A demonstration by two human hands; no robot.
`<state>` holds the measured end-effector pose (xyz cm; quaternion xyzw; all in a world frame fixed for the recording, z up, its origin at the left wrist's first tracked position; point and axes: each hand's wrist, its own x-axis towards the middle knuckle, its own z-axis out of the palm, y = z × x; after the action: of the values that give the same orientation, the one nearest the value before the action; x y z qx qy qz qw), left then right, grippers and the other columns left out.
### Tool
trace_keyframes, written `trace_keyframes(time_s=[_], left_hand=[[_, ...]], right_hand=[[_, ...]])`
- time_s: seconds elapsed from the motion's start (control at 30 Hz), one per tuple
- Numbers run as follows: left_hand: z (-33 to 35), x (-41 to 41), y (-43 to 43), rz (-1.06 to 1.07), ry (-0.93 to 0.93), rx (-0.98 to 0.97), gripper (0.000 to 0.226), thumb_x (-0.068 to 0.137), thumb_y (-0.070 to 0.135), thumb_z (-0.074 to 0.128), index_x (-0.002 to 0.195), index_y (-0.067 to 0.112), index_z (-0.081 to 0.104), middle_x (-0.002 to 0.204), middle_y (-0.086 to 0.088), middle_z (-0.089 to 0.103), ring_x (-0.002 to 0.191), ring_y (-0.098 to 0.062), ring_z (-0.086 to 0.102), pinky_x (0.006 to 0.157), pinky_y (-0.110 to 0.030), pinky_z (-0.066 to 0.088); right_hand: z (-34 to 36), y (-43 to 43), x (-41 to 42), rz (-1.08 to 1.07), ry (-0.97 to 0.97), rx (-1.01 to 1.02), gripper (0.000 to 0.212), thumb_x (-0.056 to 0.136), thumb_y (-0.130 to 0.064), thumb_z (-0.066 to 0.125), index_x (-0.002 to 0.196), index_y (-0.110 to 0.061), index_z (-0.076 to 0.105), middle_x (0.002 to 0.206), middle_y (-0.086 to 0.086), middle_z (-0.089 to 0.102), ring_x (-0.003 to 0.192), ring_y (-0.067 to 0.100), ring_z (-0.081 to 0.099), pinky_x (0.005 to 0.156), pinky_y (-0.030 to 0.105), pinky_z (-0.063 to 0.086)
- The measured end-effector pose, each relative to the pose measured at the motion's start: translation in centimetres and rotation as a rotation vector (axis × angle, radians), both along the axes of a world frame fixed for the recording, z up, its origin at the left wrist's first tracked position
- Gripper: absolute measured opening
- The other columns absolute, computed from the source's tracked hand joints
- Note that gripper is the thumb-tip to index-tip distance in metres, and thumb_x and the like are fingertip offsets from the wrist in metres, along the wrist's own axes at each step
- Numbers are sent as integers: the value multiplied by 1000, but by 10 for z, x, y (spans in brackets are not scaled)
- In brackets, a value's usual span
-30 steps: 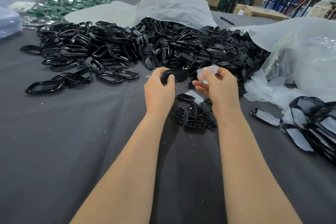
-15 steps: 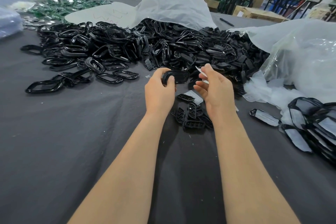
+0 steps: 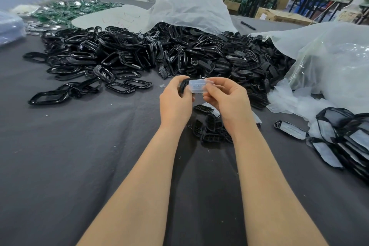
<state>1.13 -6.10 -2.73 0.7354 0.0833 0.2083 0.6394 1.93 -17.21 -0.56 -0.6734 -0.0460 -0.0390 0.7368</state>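
My left hand (image 3: 175, 102) grips a small black plastic shell (image 3: 182, 87), mostly hidden by its fingers. My right hand (image 3: 229, 100) pinches a translucent white rubber pad (image 3: 197, 86) with small bumps and holds it flat against the open face of the black shell. Both hands hover above the dark grey cloth table (image 3: 79, 156), just in front of a big heap of black plastic frames and shells (image 3: 159, 54).
A small cluster of black shells (image 3: 211, 130) lies under my hands. Finished pieces with white pads (image 3: 339, 142) are stacked at the right. A clear bag of white pads (image 3: 335, 62) lies right, white plastic sheeting (image 3: 185, 6) behind the heap, green circuit boards (image 3: 65, 10) far left.
My right hand turned the white pad flat and brought it left onto the black shell. The left hand tilted the shell up slightly.
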Motion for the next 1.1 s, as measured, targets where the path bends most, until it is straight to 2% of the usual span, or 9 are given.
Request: trace_keyframes(time_s=[0.1,0.23,0.37,0.47,0.53,0.7,0.83,0.97,1.1], left_hand=[[2,-1,0,-41,-7,-22,24,96,7,51,105,28,58,86,5,67,57,6,59,65,-14,51],[4,-3,-2,-74,-22,-46,26,95,5,51,102,28,57,84,6,67,64,0,63,71,-21,54],[4,-3,-5,-95,-61,-12,31,94,5,54,92,35,57,84,4,68,80,-17,68,76,-29,57],[4,-3,-4,-115,-80,-22,34,93,6,55,88,39,55,80,5,65,65,0,63,65,-16,53],[3,-2,-3,-127,-73,-36,34,93,6,55,88,39,56,79,6,65,61,3,61,63,-13,51],[3,-1,-2,-125,-71,-5,34,94,9,54,89,42,56,77,14,65,64,3,60,70,-20,54],[3,-1,-2,-124,-60,22,35,94,7,52,90,42,55,84,15,64,74,-3,61,70,-18,50],[3,-2,-2,-133,-45,15,31,95,8,52,96,38,56,88,14,65,75,-3,60,67,-13,47],[3,-3,-1,-136,-51,23,36,95,8,52,90,44,55,86,15,66,71,1,59,67,-13,47]], right_hand=[[0,-1,0,-60,-8,-19,8,90,0,60,89,-8,63,76,3,66,59,3,63,61,15,52],[0,1,-1,-156,-159,-249,5,89,-3,62,87,-7,63,77,1,65,59,2,63,63,17,54],[-6,6,-1,-270,-218,-386,5,89,-7,62,87,-11,64,77,3,64,66,10,63,68,21,53],[-8,4,2,-313,-241,-484,3,89,-11,63,89,-14,64,94,7,65,74,6,57,69,8,43],[-9,4,3,-301,-244,-482,3,89,-11,63,89,-14,63,91,2,64,74,5,57,69,6,42],[-8,5,2,-247,-197,-399,9,89,-7,63,84,-15,59,87,7,68,85,24,65,83,38,54],[-8,4,1,-228,-186,-366,19,89,-6,63,83,-22,54,87,12,66,85,29,65,83,47,53],[-8,2,3,-219,-125,-279,24,88,-9,65,95,-23,48,83,2,60,86,27,66,83,41,55],[-8,-3,6,-151,-60,-198,15,88,-6,65,101,-9,57,85,4,65,67,4,67,69,20,56]])
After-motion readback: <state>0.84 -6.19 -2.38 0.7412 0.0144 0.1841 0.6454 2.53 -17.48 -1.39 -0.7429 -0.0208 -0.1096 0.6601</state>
